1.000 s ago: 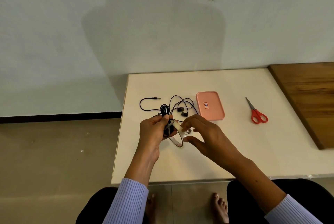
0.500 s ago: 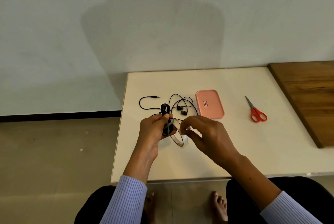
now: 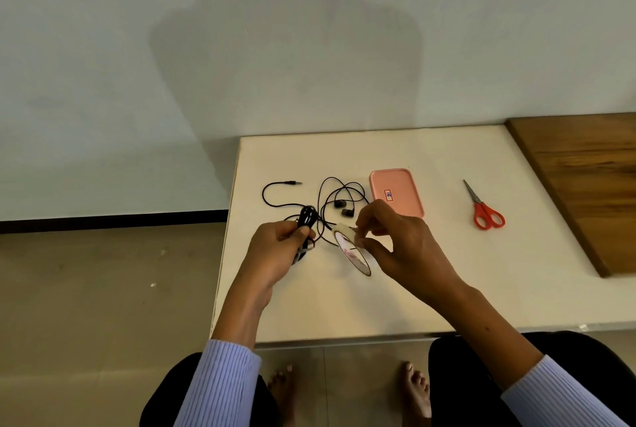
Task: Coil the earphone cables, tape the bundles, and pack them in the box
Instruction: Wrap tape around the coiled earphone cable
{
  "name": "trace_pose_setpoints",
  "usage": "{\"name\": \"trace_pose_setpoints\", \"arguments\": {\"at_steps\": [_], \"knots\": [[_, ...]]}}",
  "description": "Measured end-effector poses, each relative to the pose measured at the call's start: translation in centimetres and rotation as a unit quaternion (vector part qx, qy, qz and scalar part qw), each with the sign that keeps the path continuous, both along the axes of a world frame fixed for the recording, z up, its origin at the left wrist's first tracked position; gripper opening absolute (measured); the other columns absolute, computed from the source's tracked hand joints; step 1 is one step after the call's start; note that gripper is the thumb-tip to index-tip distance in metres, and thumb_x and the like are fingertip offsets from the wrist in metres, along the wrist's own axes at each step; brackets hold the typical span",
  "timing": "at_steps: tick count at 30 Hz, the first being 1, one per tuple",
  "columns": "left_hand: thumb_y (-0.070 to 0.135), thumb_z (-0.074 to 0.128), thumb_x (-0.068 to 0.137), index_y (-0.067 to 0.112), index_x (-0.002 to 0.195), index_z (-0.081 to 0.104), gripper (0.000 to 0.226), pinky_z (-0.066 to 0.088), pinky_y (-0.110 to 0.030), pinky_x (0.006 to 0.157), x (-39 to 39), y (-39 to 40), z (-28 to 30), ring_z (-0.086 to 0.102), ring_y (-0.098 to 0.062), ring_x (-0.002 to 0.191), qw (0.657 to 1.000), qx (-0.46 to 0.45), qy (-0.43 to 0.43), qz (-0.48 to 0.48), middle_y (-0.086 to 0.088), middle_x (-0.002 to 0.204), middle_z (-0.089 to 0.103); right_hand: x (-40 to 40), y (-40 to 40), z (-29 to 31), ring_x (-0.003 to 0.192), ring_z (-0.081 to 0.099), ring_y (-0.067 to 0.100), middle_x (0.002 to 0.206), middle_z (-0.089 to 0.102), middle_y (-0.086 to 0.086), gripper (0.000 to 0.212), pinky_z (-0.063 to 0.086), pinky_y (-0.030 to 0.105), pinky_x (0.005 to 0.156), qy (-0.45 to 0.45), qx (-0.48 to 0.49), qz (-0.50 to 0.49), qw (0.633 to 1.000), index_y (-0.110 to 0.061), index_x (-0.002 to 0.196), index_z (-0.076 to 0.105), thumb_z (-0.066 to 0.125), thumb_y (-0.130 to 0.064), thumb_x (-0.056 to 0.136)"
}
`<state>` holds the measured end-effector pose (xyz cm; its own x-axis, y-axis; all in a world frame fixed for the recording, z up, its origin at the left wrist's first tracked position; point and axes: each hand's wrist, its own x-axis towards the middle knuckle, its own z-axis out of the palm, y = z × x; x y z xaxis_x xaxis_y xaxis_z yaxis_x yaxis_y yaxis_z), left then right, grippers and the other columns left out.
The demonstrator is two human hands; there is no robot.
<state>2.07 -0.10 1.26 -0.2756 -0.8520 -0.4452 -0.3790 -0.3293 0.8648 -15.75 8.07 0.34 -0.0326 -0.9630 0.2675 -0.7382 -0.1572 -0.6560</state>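
At the frame's centre we see the left hand (image 3: 275, 254) closed around a coiled bundle of black cable (image 3: 307, 220), above the white table (image 3: 481, 289). The right hand (image 3: 395, 247) pinches a roll of tape (image 3: 351, 251) just beside it. Loose earphones (image 3: 342, 208) lie behind. The pink box (image 3: 395, 192) sits shut, upper right of the hands; its contents are hidden. Red scissors (image 3: 485, 209) lie further right.

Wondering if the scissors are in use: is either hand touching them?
Apart. The head view shows the scissors lying alone on the table, bare tabletop between them and the right hand.
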Motion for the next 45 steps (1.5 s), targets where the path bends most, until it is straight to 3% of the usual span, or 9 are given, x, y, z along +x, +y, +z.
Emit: {"name": "trace_pose_setpoints", "arguments": {"at_steps": [4,12,19,25,28,32,37,41,45], "knots": [[0.026,0.052,0.096,0.019,0.091,0.074,0.024,0.043,-0.017,0.083,-0.6,0.2,0.7,0.064,-0.003,0.089,0.993,-0.039,0.084,-0.067,0.007,0.092,0.073,-0.2,-0.2,0.0,0.084,0.063,0.005,0.088,0.066,-0.015,0.021,0.055,0.036,0.075,-0.018,0.036,0.003,0.999,-0.018,0.098,0.053,0.067,-0.011,0.084],[0.030,0.051,0.095,0.025,0.096,0.071,0.020,0.040,-0.021,0.094,-2.2,1.0,0.6,0.064,-0.005,0.102,0.985,-0.030,0.125,-0.116,0.007,0.099,0.073,0.4,-0.4,0.0,0.084,0.065,0.004,0.082,0.059,-0.029,0.022,0.056,0.032,0.071,-0.027,-0.004,-0.052,0.998,-0.014,0.092,0.056,0.074,-0.012,0.078],[0.026,0.049,0.097,0.024,0.098,0.069,0.020,0.037,0.005,0.069,-2.3,1.4,0.8,0.065,-0.001,0.094,0.983,-0.034,0.108,-0.142,0.006,0.095,0.074,0.4,-0.5,-0.2,0.079,0.068,0.007,0.079,0.068,-0.014,0.024,0.057,0.036,0.069,-0.075,-0.004,-0.113,0.991,-0.019,0.086,0.056,0.078,-0.017,0.076],[0.026,0.050,0.097,0.021,0.096,0.069,0.020,0.037,0.004,0.070,-2.5,1.5,0.8,0.065,0.002,0.090,0.982,-0.039,0.121,-0.138,0.009,0.091,0.074,0.3,-0.5,0.4,0.081,0.068,0.002,0.080,0.069,-0.014,0.034,0.058,0.032,0.067,-0.147,0.020,-0.137,0.979,-0.020,0.089,0.056,0.083,-0.020,0.068],[0.029,0.050,0.096,0.024,0.096,0.070,0.020,0.041,-0.009,0.082,-2.5,1.4,0.6,0.065,-0.001,0.095,0.984,-0.035,0.113,-0.136,0.007,0.093,0.074,-0.3,-0.8,0.8,0.082,0.068,0.002,0.087,0.071,-0.012,0.038,0.057,0.025,0.067,-0.198,0.047,-0.145,0.968,-0.018,0.087,0.058,0.086,-0.019,0.062],[0.022,0.049,0.097,0.020,0.089,0.070,0.022,0.048,-0.024,0.085,-2.5,0.9,0.6,0.069,-0.010,0.089,0.984,0.005,0.159,-0.075,0.000,0.086,0.075,-0.9,-1.3,0.6,0.081,0.071,0.009,0.085,0.075,0.001,0.014,0.057,0.025,0.076,-0.285,0.107,-0.092,0.948,-0.005,0.088,0.066,0.075,-0.006,0.077],[0.018,0.046,0.098,0.011,0.093,0.065,0.021,0.049,-0.025,0.081,-2.0,0.5,1.1,0.071,-0.018,0.092,0.972,0.082,0.215,-0.040,-0.013,0.088,0.075,-1.9,-1.2,0.5,0.099,0.067,0.005,0.103,0.072,-0.001,0.037,0.054,0.022,0.084,-0.295,0.180,-0.015,0.938,-0.011,0.111,0.061,0.060,0.012,0.082],[0.015,0.046,0.097,0.007,0.094,0.064,0.020,0.052,-0.016,0.065,-2.1,0.6,1.3,0.072,-0.010,0.075,0.965,0.110,0.237,-0.024,-0.007,0.077,0.075,-1.4,-1.4,-0.3,0.090,0.067,0.002,0.097,0.071,-0.005,0.032,0.054,0.020,0.084,-0.224,0.167,-0.018,0.960,-0.010,0.103,0.067,0.076,-0.002,0.074],[0.018,0.047,0.097,0.009,0.094,0.065,0.020,0.049,-0.022,0.075,-2.0,0.6,1.3,0.070,-0.019,0.095,0.968,0.097,0.230,-0.023,-0.015,0.092,0.074,-0.9,-1.5,-0.9,0.079,0.072,0.011,0.087,0.073,0.005,0.023,0.057,0.022,0.073,-0.261,0.147,-0.051,0.953,-0.004,0.096,0.064,0.074,0.000,0.075]]}}
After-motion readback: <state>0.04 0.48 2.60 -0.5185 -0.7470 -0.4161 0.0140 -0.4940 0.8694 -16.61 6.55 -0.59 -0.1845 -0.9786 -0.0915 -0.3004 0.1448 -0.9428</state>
